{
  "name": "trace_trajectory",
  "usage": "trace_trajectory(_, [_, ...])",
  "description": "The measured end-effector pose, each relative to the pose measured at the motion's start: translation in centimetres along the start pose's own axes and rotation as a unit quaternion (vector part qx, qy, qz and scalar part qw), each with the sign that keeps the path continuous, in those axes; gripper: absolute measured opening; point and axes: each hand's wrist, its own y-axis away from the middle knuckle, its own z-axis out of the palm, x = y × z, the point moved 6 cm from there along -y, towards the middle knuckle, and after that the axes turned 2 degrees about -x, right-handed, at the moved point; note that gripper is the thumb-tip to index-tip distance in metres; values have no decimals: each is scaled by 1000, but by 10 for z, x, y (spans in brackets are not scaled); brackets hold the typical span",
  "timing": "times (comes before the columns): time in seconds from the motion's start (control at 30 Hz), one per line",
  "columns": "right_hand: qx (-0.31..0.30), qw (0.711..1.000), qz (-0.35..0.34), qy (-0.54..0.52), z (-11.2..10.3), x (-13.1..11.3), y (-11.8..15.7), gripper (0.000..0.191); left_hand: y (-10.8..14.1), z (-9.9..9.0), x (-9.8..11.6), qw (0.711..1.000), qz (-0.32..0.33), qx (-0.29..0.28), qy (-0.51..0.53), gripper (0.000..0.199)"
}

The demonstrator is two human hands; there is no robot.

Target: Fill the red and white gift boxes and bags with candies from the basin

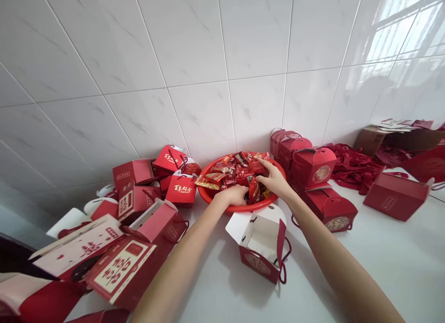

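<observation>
A red plastic basin (pixel 206 195) against the wall holds many red-wrapped sweets (pixel 227 170). My left hand (pixel 237 194) dips into its near side with the fingers curled in among the sweets. What those fingers hold, if anything, is hidden. On the basin's right side my right hand (pixel 273 178) rests over the sweets, thumb and forefinger spread apart, with a red wrapper near the fingertips. In front of the basin, between my forearms, stands an open dark red gift box (pixel 259 262) with a white inside and a cord handle. Little shows inside it.
Red gift boxes (pixel 181 189) pile up on the left, some open, some tilted. More boxes (pixel 313 165) are stacked right of the basin, and another box (pixel 396 195) lies farther right. Behind it are a heap of red ribbon-like pieces (pixel 351 167) and a brown carton (pixel 370 140). White tiles form the wall.
</observation>
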Motion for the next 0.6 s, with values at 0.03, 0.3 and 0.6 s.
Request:
trace_trajectory(0.03, [5,1000,-7,-3,-1,0,0,71,0,-1,1,1000,1,5,-1,47])
trace_trajectory(0.3, [26,999,-13,24,-5,-8,3,62,5,-8,3,992,60,56,101,45])
trace_trajectory(0.6, [101,995,-15,-24,-12,-21,5,35,18,-25,4,924,125,246,265,41])
